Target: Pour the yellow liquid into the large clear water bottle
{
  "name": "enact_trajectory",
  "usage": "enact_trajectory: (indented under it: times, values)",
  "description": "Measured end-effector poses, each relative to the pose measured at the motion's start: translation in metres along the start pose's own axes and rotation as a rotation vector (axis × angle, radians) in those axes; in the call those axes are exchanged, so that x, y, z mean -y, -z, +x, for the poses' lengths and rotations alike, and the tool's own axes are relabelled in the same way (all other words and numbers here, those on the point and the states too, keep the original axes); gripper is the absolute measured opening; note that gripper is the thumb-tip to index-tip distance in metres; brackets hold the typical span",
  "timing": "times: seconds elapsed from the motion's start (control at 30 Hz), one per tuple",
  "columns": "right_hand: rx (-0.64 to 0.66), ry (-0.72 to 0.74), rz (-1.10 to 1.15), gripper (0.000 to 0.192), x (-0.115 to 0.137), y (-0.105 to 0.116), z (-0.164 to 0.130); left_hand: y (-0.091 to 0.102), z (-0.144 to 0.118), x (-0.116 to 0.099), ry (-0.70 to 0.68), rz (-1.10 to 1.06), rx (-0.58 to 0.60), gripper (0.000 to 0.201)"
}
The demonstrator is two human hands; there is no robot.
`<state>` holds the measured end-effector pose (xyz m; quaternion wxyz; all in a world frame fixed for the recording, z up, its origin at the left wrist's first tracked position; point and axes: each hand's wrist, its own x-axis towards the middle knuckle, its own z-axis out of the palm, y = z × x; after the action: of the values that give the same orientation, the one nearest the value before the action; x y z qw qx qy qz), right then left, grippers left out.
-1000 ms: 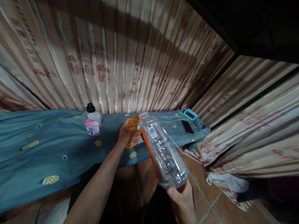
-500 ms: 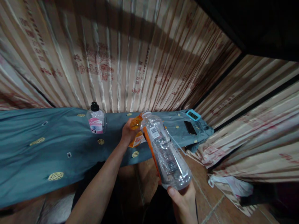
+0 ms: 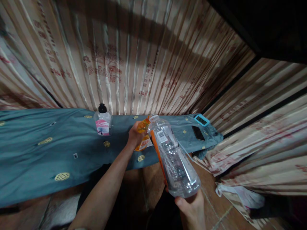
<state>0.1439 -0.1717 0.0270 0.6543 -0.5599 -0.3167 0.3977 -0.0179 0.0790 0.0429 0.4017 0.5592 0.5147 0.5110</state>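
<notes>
My right hand (image 3: 190, 207) is closed around the base of a large clear plastic bottle (image 3: 172, 159) with an orange-edged label and a barcode. The bottle is tilted, its open neck pointing up and away from me. My left hand (image 3: 135, 134) grips an orange bottle (image 3: 143, 126) by its upper part, just left of the clear bottle's neck. The clear bottle hides part of the orange one, so I cannot tell whether their mouths touch. To the left, a clear bottle with a black cap and pink label (image 3: 103, 123) stands upright on the cloth.
A teal cloth with pineapple prints (image 3: 88, 153) covers the long surface ahead. At its right end lie a dark phone (image 3: 198, 133) and a blue-framed digital clock (image 3: 201, 119). Patterned curtains (image 3: 134, 64) hang behind and to the right. A white plastic bag (image 3: 247, 195) lies low at the right.
The whole view has shifted slightly, so things appear a little further right. Both hands keep their holds, and the two bottles stay close together at nearly the same tilt.
</notes>
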Motion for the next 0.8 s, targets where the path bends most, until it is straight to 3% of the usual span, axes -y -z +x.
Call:
enact_trajectory:
  times: [0.17,0.33,0.8]
  values:
    - [-0.032,-0.028,0.011,0.088,0.005,-0.004,-0.001,0.0,0.0,0.001,0.001,-0.003,-0.025,0.031]
    - [-0.151,-0.003,-0.005,0.097,0.012,-0.021,-0.008,0.002,-0.001,-0.002,0.018,0.0,0.003,0.035]
    - [-0.229,0.049,-0.102,0.08,0.017,-0.03,-0.011,0.001,0.0,0.0,0.008,0.015,0.008,0.034]
